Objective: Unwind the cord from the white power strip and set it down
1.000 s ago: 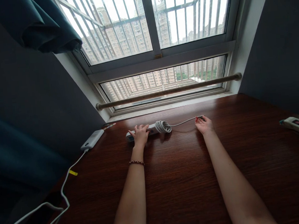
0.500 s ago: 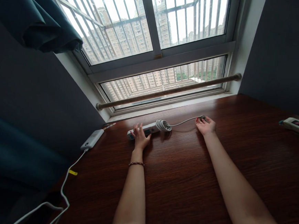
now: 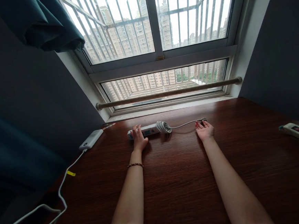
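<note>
While the left hand lies flat and spread on the white power strip by the window, the right hand rests open at its plug; the cord stays coiled on the counter.

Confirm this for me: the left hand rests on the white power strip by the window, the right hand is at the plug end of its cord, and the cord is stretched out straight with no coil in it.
Not quite. In the head view the cord is bundled into a coil next to the power strip. The rest holds: left hand on the strip, right hand at the plug.
</note>
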Motion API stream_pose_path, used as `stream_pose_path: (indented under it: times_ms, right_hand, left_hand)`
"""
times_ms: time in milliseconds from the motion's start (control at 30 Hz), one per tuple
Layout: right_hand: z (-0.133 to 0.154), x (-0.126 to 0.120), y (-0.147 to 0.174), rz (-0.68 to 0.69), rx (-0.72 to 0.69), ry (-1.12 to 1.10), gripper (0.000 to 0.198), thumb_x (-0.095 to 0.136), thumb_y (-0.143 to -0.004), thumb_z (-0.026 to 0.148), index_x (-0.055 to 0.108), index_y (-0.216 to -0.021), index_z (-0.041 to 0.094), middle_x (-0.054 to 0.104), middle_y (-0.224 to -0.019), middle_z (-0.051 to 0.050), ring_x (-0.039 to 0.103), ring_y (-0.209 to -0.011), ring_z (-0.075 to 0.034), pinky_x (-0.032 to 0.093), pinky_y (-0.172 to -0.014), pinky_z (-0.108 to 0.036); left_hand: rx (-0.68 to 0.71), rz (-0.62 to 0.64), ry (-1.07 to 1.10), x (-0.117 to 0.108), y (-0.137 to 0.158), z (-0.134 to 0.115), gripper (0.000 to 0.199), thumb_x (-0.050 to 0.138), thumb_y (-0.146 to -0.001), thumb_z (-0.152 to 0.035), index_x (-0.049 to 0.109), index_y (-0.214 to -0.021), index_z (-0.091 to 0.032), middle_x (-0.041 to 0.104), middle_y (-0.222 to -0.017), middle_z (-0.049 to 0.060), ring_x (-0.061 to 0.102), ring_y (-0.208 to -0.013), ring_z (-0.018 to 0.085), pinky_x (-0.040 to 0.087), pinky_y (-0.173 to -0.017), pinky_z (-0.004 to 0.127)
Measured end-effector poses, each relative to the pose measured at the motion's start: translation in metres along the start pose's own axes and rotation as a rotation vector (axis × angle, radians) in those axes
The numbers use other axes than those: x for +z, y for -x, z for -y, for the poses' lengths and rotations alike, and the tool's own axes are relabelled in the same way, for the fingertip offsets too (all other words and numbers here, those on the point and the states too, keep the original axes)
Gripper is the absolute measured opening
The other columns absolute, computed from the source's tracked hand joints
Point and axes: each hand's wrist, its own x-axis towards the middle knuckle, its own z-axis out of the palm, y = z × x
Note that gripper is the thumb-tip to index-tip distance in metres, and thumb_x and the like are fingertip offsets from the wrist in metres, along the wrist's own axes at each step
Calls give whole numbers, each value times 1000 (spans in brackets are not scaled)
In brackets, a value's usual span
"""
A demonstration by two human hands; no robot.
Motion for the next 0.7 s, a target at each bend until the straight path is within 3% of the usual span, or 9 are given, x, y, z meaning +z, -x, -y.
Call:
stream_pose_path:
  times_ms: [500, 700]
  right_hand:
    - [0, 10, 14, -18, -11, 117, 16, 45, -75, 24, 53, -88, 19, 57, -76, -1, 60, -65, -11, 48, -54, -22]
    - [2, 12, 19, -71, 7, 182, 16, 43, -78, 23, 53, -90, 19, 58, -73, -1, 60, -61, -10, 48, -50, -19]
  left_hand:
    - [-48, -24, -8, -11, 6, -16, 74, 53, -63, -14, 24, -131, -15, 18, -139, 15, 0, -134, 28, 1, -106, 51]
    - [-69, -57, 4, -30, 14, -36, 71, 52, -68, -16, 21, -132, -15, 14, -140, 16, 0, -134, 28, 4, -105, 52]
